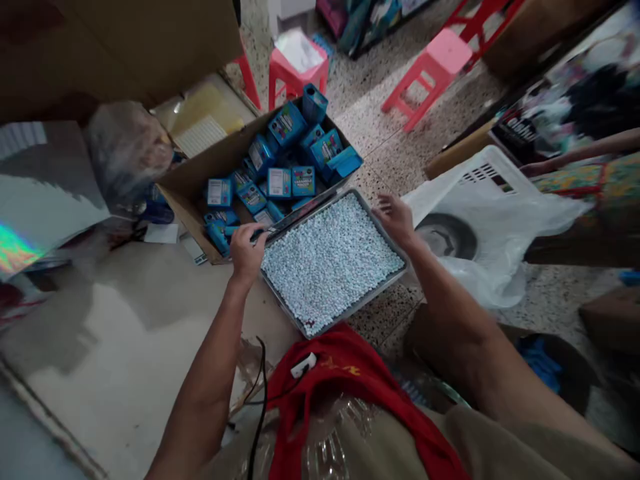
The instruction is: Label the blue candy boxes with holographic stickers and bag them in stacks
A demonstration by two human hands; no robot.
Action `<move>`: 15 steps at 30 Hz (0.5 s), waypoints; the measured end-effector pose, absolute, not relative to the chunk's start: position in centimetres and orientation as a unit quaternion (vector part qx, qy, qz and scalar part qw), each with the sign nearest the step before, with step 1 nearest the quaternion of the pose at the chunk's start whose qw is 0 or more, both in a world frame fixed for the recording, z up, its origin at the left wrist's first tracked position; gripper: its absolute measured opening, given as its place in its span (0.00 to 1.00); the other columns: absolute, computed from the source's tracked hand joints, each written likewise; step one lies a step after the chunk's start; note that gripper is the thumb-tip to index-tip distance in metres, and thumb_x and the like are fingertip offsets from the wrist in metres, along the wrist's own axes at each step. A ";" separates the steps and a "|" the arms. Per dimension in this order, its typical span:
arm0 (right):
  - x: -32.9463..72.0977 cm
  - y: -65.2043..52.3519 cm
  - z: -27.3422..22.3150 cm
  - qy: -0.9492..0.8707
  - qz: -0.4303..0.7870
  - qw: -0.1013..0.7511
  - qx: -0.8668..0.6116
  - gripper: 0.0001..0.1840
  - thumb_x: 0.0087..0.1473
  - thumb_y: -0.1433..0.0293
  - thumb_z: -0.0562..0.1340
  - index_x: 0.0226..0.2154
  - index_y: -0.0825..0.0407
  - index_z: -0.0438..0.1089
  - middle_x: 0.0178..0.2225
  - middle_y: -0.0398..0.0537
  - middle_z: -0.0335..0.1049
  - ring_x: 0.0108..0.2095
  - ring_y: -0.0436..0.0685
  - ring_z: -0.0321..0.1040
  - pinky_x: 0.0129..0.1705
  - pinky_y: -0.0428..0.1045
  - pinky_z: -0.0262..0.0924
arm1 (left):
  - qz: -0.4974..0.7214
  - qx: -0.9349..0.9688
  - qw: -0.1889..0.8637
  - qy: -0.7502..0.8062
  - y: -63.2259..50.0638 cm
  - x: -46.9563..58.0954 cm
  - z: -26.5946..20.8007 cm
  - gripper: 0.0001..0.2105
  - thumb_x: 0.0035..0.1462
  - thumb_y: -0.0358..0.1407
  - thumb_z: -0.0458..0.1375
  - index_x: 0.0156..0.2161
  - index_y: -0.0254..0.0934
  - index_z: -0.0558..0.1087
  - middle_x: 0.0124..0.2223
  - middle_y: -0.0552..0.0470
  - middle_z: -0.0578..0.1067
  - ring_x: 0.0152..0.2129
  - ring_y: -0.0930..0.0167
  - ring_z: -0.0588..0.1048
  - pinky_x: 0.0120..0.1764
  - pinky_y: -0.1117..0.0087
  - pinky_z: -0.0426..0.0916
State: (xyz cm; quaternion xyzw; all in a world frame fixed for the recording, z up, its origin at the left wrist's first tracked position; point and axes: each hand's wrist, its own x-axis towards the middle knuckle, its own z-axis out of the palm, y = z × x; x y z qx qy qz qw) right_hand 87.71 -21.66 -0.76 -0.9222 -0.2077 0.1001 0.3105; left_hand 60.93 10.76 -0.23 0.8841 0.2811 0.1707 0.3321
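A grey rectangular tray [356,308] rests in front of my red apron, its near corner close to the cloth. Small pale blue beads or pellets [330,260] fill it, with a small dark red spot near that corner. At the tray's left corner, my left hand [246,252] is closed on a thin dark tool [257,235] with a shiny tip; its kind is unclear. My right hand [396,217] is beside the tray's upper right edge, fingers bent but apart, holding nothing visible. Whether it touches the rim cannot be told.
Behind the tray, a cardboard box [187,200] holds several blue printed cartons [287,127]. A white basket [493,163] with clear plastic and a dark round pan [447,235] stands right. Pink stools [440,57] stand beyond. Another person's arm [590,150] reaches in at right.
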 end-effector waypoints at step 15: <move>78.4 -24.8 -6.8 -0.218 0.265 0.316 -0.884 0.08 0.64 0.73 0.64 0.45 0.57 0.76 0.43 0.55 0.79 0.43 0.57 0.73 0.52 0.53 0.67 | 0.043 0.908 0.292 0.297 6.2 55.3 -8.6 0.14 0.64 0.43 0.59 0.46 0.38 0.80 0.50 0.41 0.81 0.51 0.57 0.77 0.62 0.55 0.66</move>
